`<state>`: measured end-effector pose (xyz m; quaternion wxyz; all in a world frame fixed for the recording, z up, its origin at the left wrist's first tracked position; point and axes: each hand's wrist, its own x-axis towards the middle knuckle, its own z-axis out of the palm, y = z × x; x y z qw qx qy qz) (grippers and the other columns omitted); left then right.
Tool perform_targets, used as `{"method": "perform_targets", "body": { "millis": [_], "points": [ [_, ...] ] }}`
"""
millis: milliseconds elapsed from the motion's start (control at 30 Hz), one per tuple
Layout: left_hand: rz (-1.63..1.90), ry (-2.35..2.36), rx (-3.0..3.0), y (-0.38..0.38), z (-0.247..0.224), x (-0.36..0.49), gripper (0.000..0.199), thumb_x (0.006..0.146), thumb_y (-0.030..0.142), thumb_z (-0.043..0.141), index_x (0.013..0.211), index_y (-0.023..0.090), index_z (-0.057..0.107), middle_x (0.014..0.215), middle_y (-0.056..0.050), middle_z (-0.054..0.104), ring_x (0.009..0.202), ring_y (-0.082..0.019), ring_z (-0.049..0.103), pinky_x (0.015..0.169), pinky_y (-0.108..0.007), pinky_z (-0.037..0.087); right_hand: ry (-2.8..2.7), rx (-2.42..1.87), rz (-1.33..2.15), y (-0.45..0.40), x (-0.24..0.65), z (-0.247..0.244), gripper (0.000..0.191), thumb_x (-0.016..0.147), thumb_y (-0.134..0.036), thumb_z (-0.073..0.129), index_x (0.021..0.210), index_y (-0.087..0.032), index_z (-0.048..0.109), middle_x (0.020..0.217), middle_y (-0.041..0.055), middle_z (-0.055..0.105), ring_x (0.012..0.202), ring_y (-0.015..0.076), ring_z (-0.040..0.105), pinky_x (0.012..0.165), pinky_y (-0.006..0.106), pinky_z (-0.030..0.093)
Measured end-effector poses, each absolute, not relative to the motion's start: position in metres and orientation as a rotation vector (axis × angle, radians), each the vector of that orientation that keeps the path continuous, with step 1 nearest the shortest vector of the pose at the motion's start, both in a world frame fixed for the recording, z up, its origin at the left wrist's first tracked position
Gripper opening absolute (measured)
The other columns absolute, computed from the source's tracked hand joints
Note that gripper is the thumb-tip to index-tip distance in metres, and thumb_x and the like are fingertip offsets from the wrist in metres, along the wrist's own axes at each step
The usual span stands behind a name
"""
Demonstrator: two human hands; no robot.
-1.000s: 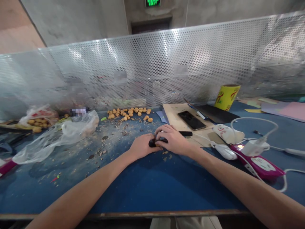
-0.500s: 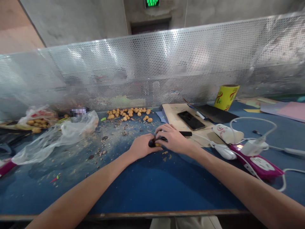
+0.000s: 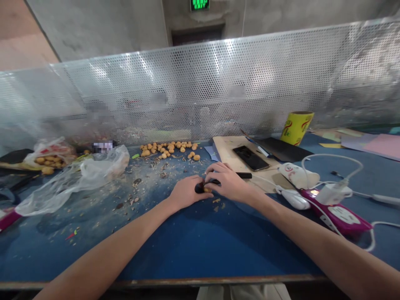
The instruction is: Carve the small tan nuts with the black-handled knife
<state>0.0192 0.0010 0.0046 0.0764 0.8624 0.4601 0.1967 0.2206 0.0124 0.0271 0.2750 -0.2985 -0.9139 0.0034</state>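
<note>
Blue tabletop [image 3: 200, 246] stretches between the hands [image 3: 229, 183] and front edge [image 3: 218, 278].

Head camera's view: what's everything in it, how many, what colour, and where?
Table: one, blue, underneath
Mesh screen: one, silvery, behind
Exit sign: one, green, top
Nut-like balls: many, tan, far side and bag
Plastic bags: at least two, translucent, left
Debris: many bits, mixed, mostly left
Cardboard: one, tan, right
Phone: one, black, on cardboard
Roll: one, yellow, far right
Papers: several, pastel, far right
Power strip: one, magenta, right
Cables: several, white, right
Black tool: apparently one, black, at hands
Left hand: one, bare, centre
Right hand: one, bare, centre
</note>
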Motion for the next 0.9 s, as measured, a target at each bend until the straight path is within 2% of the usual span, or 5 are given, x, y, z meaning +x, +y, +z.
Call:
{"method": "perform_targets", "body": {
  "millis": [300, 467, 900],
  "points": [
    [0.593, 1.326, 2.692, -0.0009, 0.0021, 0.0198, 0.043, 0.084, 0.063, 0.052, 0.087, 0.021, 0.06, 0.089, -0.003, 0.063, 0.083, -0.021, 0.062, 0.068, -0.029, 0.046, -2.44, -0.795, 0.045, 0.015, 0.2228, 0.0248, 0.007, 0.087, -0.023, 0.063, 0.087, -0.024, 0.069, 0.104, 0.0044, 0.061, 0.104, 0.0211, 0.053, 0.096, 0.04, 0.038],
    [0.582, 1.328, 2.704, -0.0017, 0.002, 0.0195, 0.036, 0.085, 0.056, 0.054, 0.085, 0.021, 0.058, 0.087, -0.003, 0.062, 0.079, -0.019, 0.062, 0.065, -0.028, 0.045, -2.443, -0.783, 0.04, 0.014, 0.2227, 0.0266, 0.007, 0.087, -0.023, 0.062, 0.086, -0.023, 0.069, 0.103, 0.005, 0.06, 0.104, 0.0214, 0.053, 0.096, 0.04, 0.038],
    [0.592, 1.329, 2.681, -0.0025, 0.0039, 0.0191, 0.04, 0.084, 0.06, 0.054, 0.088, 0.021, 0.06, 0.091, -0.003, 0.064, 0.085, -0.021, 0.063, 0.069, -0.029, 0.047, -2.434, -0.826, 0.054, 0.0155, 0.2246, 0.026, 0.005, 0.086, -0.023, 0.064, 0.086, -0.024, 0.069, 0.103, 0.0039, 0.061, 0.103, 0.0212, 0.053, 0.095, 0.04, 0.037]
  ]
}}
